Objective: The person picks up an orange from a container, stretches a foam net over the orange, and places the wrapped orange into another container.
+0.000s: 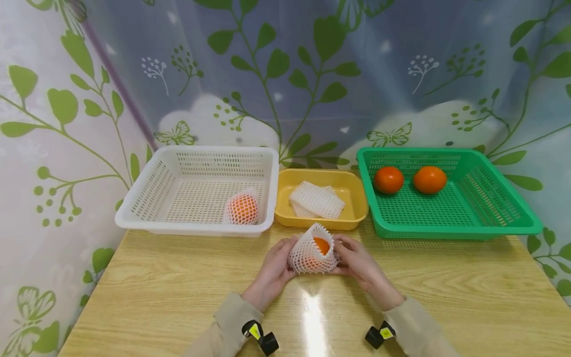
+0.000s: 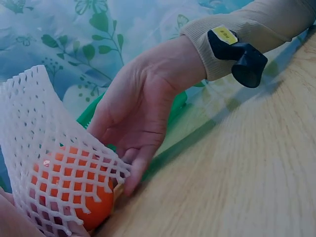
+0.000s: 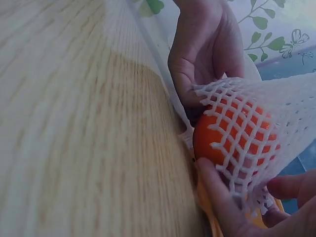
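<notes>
I have the fingers of my left hand [image 1: 275, 267] and right hand [image 1: 363, 267] gripping the foam net [image 1: 303, 252] around a tomato [image 1: 321, 245] near the counter's [image 1: 446, 282] far edge, sleeving apparently underway, next needing a tug over its exposed end.

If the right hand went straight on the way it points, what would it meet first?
The white foam net around the orange-red fruit, which the right hand holds; past that, probably the yellow tray, though depth is unclear.

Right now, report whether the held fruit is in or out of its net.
Mostly in: the foam net surrounds the fruit, though wrist views show it bare at one edge.
</notes>
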Demonstrator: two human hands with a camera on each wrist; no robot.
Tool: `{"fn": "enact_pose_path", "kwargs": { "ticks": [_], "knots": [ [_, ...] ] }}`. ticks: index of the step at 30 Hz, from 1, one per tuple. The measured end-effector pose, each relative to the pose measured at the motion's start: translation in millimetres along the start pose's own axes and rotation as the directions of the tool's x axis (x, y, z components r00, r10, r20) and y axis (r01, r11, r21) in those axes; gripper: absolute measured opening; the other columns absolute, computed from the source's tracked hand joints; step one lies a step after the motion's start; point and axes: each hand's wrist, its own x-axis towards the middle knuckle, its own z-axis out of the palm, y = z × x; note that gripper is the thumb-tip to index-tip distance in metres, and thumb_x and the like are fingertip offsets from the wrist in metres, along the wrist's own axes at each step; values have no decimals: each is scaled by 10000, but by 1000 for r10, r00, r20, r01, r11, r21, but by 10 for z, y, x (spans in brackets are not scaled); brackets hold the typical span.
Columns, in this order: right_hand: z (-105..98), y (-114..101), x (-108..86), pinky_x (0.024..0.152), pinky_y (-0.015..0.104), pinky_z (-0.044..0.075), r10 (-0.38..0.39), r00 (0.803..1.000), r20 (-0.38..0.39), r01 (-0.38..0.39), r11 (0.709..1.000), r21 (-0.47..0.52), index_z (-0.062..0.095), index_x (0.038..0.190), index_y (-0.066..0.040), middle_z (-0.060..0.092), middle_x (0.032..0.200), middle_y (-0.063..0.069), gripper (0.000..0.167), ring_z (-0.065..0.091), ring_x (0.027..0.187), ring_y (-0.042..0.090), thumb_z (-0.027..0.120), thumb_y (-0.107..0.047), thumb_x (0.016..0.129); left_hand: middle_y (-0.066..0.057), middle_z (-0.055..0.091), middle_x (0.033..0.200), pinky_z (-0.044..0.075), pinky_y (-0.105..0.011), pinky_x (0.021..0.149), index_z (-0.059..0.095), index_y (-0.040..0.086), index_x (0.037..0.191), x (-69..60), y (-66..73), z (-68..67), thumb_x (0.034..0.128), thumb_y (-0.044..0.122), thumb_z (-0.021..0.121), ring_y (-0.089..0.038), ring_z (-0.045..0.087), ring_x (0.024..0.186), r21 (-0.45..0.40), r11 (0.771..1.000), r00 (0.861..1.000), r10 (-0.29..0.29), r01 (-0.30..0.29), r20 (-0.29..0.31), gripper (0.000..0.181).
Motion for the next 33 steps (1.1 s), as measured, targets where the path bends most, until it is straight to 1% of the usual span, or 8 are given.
{"fn": "enact_pose_path", "kwargs": {
  "ticks": [5,9,15,18,22,27,30,33],
  "knots": [
    [16,-27,3,744,336,600,-19,1000,7,19,1000,-17,472,1354,25,654,1041,75,348,663,856,166,415,-213,1107,-128,569,1268,534,-283,829,522,21,1309,14,53,8,1064,317,521,-193,573,1068,-2,1000,1000,25,-25,10,385],
    [32,-51,-2,806,370,605,-19,999,42,16,998,58,353,1498,-4,641,1172,97,481,674,961,184,397,-289,1113,-130,578,1304,530,-275,866,508,3,1394,11,102,51,1050,346,548,-190,578,1097,-3,999,999,33,-33,-2,488],
    [74,-84,-22,837,298,577,-43,997,57,31,980,196,200,1583,-35,639,1238,87,568,661,1022,137,393,-290,1114,-120,596,1287,515,-267,890,536,7,1375,3,170,137,1021,380,593,-190,577,1101,17,996,996,91,-90,-24,518],
    [83,-90,-37,887,294,563,-59,996,73,41,974,224,136,1604,-47,614,1311,123,602,661,1054,127,387,-291,1115,-79,635,1221,493,-233,841,564,21,1356,-1,199,166,1006,413,610,-155,581,1045,33,992,991,126,-125,-34,528],
    [81,-99,-56,954,313,546,-60,991,117,32,973,228,157,1594,5,618,1319,121,615,652,1081,137,381,-308,1115,-26,668,1100,461,-214,768,605,25,1315,-5,220,192,984,455,635,-118,583,956,43,987,986,156,-154,-51,543],
    [86,-120,-83,967,326,545,-35,990,140,-1,968,251,251,1545,62,628,1224,66,606,629,1078,177,392,-335,1109,-12,664,1084,491,-242,840,667,76,1166,14,216,200,997,419,634,-127,594,983,27,983,981,184,-183,-56,384],
    [102,-133,-99,960,329,544,-23,991,130,-15,959,284,310,1515,29,594,1226,62,539,602,1089,187,385,-312,1105,3,669,1051,499,-251,828,678,136,1042,22,212,216,1001,395,637,-128,603,962,17,980,978,199,-198,-61,266],
    [112,-139,-109,949,321,539,-26,990,137,-18,951,310,391,1447,-49,560,1237,57,434,572,1103,187,364,-305,1097,9,679,1037,512,-248,807,675,167,998,26,209,229,996,394,646,-125,616,942,6,979,977,204,-204,-55,229]
  ]
}}
